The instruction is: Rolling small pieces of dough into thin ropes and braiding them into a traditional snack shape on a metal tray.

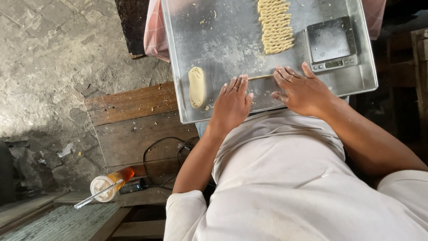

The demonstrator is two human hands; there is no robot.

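A metal tray [214,40] holds a lump of dough [196,87] at its left edge, a row of twisted dough sticks [276,27] farther back, and a small scale [332,43] on the right. A thin dough rope [261,77] lies left to right on the tray, under both flat hands. The left hand [232,103] and right hand [303,89] press down on it, fingers straight and close together, gripping nothing.

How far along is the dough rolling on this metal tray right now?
Done: a row of twisted dough pieces lies at the far end of the tray. In hand: left hand and right hand press flat on a thin dough rope. Left: a dough lump waits unrolled.
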